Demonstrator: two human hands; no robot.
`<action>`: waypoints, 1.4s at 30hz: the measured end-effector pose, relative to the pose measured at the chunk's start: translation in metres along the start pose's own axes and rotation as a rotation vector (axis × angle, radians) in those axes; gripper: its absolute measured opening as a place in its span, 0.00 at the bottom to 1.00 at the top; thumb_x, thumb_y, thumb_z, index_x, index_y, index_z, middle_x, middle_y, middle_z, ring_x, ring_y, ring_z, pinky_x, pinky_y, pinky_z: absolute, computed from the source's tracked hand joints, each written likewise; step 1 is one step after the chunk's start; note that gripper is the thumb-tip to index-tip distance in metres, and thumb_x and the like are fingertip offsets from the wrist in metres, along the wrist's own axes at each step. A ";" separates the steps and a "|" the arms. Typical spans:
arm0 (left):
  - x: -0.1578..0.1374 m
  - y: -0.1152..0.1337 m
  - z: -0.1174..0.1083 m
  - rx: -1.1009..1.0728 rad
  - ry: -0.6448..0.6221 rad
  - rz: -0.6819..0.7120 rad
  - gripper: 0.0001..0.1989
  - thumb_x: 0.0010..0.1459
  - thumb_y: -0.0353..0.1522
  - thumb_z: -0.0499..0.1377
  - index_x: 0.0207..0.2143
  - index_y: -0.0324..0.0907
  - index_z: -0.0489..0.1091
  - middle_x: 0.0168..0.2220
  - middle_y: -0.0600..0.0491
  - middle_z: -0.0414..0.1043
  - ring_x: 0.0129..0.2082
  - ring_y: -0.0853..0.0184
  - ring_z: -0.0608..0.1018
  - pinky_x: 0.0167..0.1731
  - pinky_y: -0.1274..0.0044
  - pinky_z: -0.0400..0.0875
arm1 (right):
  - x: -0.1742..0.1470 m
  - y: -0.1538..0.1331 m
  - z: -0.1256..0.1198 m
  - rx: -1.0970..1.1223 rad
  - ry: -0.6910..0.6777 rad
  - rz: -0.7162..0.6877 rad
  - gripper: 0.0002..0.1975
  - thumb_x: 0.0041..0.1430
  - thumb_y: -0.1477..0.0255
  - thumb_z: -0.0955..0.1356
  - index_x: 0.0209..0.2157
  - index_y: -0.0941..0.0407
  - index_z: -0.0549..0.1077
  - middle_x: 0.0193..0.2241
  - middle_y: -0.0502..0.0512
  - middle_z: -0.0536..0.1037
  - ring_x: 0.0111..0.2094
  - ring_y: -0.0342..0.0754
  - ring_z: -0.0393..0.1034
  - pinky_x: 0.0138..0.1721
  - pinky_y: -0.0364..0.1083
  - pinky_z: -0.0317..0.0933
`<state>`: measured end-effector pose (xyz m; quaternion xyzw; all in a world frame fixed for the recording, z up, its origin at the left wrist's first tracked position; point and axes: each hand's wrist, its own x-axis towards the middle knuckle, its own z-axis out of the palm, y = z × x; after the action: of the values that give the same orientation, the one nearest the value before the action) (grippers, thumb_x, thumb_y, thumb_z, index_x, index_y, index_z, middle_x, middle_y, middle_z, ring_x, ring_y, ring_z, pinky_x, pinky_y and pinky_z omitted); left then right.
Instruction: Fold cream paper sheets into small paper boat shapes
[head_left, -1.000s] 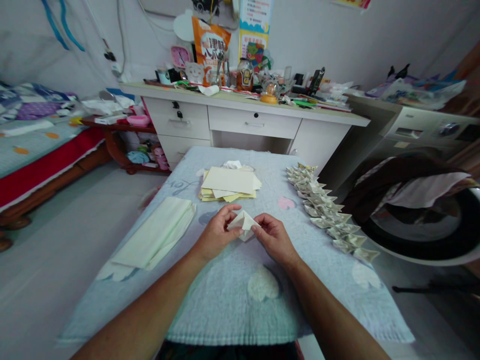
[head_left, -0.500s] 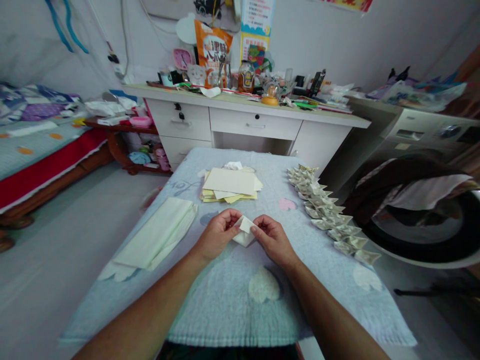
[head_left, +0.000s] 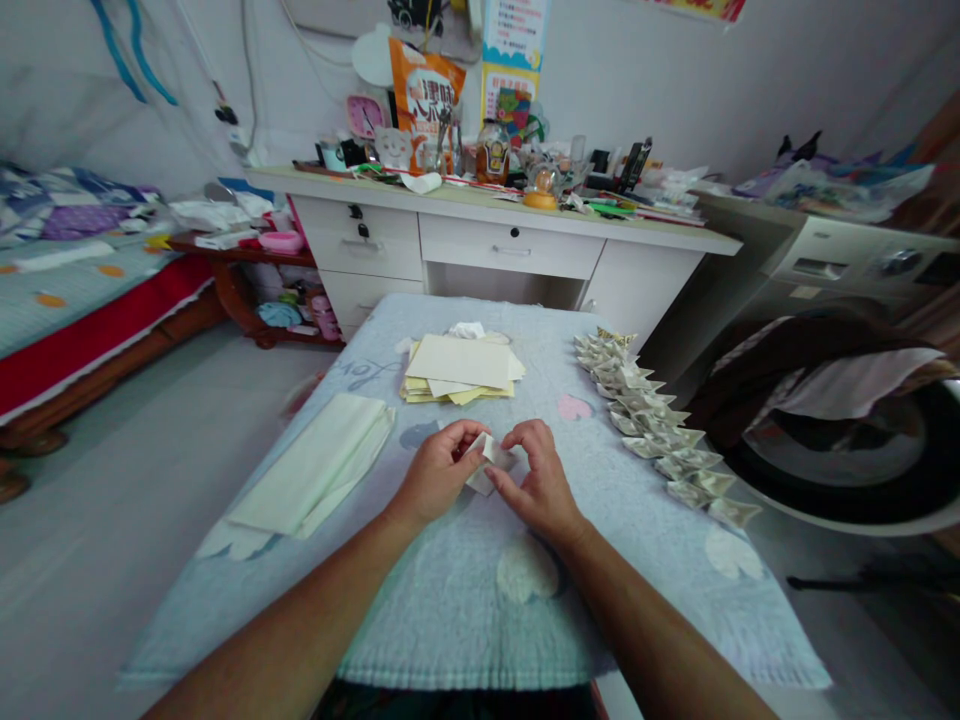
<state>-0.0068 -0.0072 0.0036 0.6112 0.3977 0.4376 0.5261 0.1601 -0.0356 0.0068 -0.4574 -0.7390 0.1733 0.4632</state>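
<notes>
A small piece of folded white paper is held low over the cloth at the middle. My left hand pinches its left side between thumb and fingers. At the right side, my right hand has its thumb against the paper and its index finger bent near the upper edge, with a gap between them. Part of the paper is hidden by the fingers. Farther along the cloth lies a stack of cream and yellow paper sheets. Several folded paper boats form a long row to the right.
A blue patterned cloth covers the table. Folded pale-green sheets lie at left. Beyond is a white desk crowded with items, including a jar. A washing machine stands at right, a bed at left.
My right index finger has lifted and spread from the thumb, and the right side of the folded paper has opened out somewhat. My left hand stays nearly in place.
</notes>
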 end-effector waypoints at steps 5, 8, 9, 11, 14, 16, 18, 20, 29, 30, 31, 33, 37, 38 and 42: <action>-0.001 -0.001 0.002 0.018 -0.010 0.013 0.10 0.55 0.32 0.59 0.41 0.39 0.69 0.34 0.53 0.74 0.32 0.69 0.75 0.33 0.79 0.68 | 0.000 0.001 0.002 -0.054 -0.050 -0.012 0.04 0.55 0.75 0.68 0.33 0.55 0.69 0.34 0.54 0.66 0.39 0.50 0.61 0.42 0.49 0.56; 0.000 -0.001 0.002 0.023 -0.005 0.020 0.10 0.54 0.31 0.60 0.40 0.39 0.70 0.33 0.54 0.74 0.32 0.69 0.75 0.34 0.79 0.68 | -0.001 0.001 0.002 -0.015 -0.052 -0.013 0.03 0.56 0.76 0.66 0.33 0.55 0.68 0.33 0.53 0.66 0.39 0.49 0.61 0.41 0.48 0.56; 0.000 -0.001 0.002 0.030 0.001 0.022 0.10 0.54 0.32 0.60 0.40 0.39 0.70 0.33 0.54 0.74 0.32 0.69 0.75 0.34 0.79 0.67 | -0.001 0.000 0.003 0.000 -0.052 -0.016 0.03 0.56 0.76 0.66 0.32 0.55 0.68 0.33 0.53 0.67 0.39 0.49 0.62 0.41 0.48 0.56; 0.000 -0.001 0.002 0.043 0.016 0.022 0.11 0.53 0.33 0.61 0.39 0.39 0.71 0.32 0.54 0.74 0.32 0.69 0.74 0.34 0.79 0.67 | -0.001 0.000 0.002 0.029 -0.060 -0.024 0.03 0.56 0.76 0.66 0.32 0.55 0.68 0.33 0.53 0.67 0.38 0.49 0.62 0.41 0.48 0.56; 0.000 -0.002 0.001 0.041 0.017 0.012 0.11 0.53 0.33 0.61 0.39 0.39 0.71 0.30 0.55 0.73 0.31 0.70 0.74 0.33 0.79 0.67 | -0.001 -0.001 0.002 0.059 -0.069 -0.032 0.02 0.56 0.76 0.65 0.31 0.55 0.67 0.31 0.53 0.68 0.37 0.48 0.63 0.40 0.48 0.56; 0.000 -0.002 0.000 0.030 0.011 0.002 0.11 0.53 0.33 0.61 0.39 0.39 0.70 0.29 0.55 0.73 0.30 0.70 0.74 0.32 0.80 0.67 | 0.000 -0.002 0.002 0.072 -0.063 -0.032 0.02 0.57 0.75 0.65 0.30 0.55 0.67 0.30 0.52 0.67 0.36 0.48 0.62 0.39 0.47 0.56; 0.000 -0.002 0.000 0.021 0.006 -0.011 0.11 0.53 0.33 0.61 0.39 0.39 0.70 0.29 0.56 0.73 0.29 0.71 0.73 0.30 0.80 0.66 | 0.001 -0.002 0.001 0.084 -0.052 -0.031 0.03 0.57 0.75 0.65 0.29 0.55 0.66 0.29 0.52 0.67 0.35 0.48 0.62 0.38 0.47 0.56; -0.001 -0.002 0.000 0.018 0.004 -0.018 0.11 0.53 0.32 0.61 0.40 0.39 0.70 0.28 0.56 0.72 0.28 0.71 0.73 0.29 0.81 0.66 | 0.001 -0.002 0.000 0.096 -0.042 -0.030 0.03 0.57 0.75 0.64 0.29 0.55 0.65 0.28 0.51 0.67 0.34 0.47 0.62 0.37 0.47 0.56; 0.000 0.001 0.001 0.116 0.037 -0.002 0.08 0.52 0.29 0.58 0.36 0.39 0.69 0.28 0.57 0.70 0.28 0.71 0.72 0.30 0.80 0.66 | 0.000 0.002 0.007 0.059 -0.051 -0.033 0.05 0.53 0.79 0.64 0.28 0.55 0.65 0.28 0.51 0.66 0.34 0.47 0.62 0.37 0.46 0.56; 0.000 0.001 0.001 0.121 0.034 0.002 0.08 0.52 0.28 0.58 0.37 0.39 0.69 0.28 0.57 0.70 0.29 0.71 0.72 0.31 0.80 0.66 | 0.000 0.002 0.007 0.055 -0.056 -0.029 0.05 0.53 0.79 0.65 0.28 0.55 0.66 0.28 0.51 0.67 0.34 0.47 0.62 0.37 0.46 0.56; 0.000 0.000 0.001 0.121 0.025 0.004 0.08 0.52 0.28 0.58 0.37 0.40 0.68 0.29 0.57 0.69 0.29 0.71 0.72 0.31 0.80 0.66 | 0.000 0.002 0.008 0.054 -0.059 -0.025 0.05 0.53 0.79 0.65 0.28 0.55 0.66 0.28 0.51 0.67 0.34 0.47 0.62 0.37 0.46 0.56; 0.000 0.000 0.000 0.114 -0.001 0.006 0.09 0.52 0.29 0.58 0.38 0.40 0.68 0.29 0.57 0.69 0.29 0.71 0.72 0.31 0.80 0.66 | 0.000 0.002 0.008 0.065 -0.061 -0.016 0.05 0.53 0.79 0.65 0.28 0.55 0.66 0.29 0.51 0.67 0.34 0.47 0.62 0.37 0.46 0.57; 0.000 -0.001 -0.001 0.092 -0.017 0.012 0.08 0.53 0.30 0.58 0.38 0.41 0.68 0.28 0.58 0.68 0.28 0.72 0.70 0.30 0.81 0.65 | 0.001 0.001 0.008 0.102 -0.057 -0.010 0.05 0.53 0.79 0.65 0.29 0.55 0.66 0.29 0.51 0.67 0.34 0.46 0.62 0.36 0.45 0.57; 0.001 0.000 0.000 0.090 -0.011 0.014 0.08 0.53 0.30 0.57 0.37 0.41 0.68 0.28 0.58 0.67 0.29 0.72 0.70 0.30 0.81 0.65 | 0.001 0.001 0.007 0.108 -0.057 -0.012 0.05 0.53 0.79 0.65 0.29 0.55 0.66 0.28 0.51 0.67 0.34 0.46 0.62 0.36 0.45 0.57; 0.001 0.001 0.002 0.131 0.036 0.049 0.06 0.53 0.30 0.57 0.36 0.41 0.68 0.31 0.57 0.70 0.33 0.70 0.73 0.35 0.80 0.66 | 0.001 0.000 0.007 0.122 -0.049 -0.014 0.05 0.54 0.79 0.64 0.28 0.55 0.66 0.28 0.50 0.66 0.33 0.46 0.62 0.35 0.45 0.56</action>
<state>-0.0047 -0.0070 0.0046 0.6458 0.4198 0.4342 0.4671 0.1542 -0.0332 0.0039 -0.4187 -0.7415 0.2259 0.4730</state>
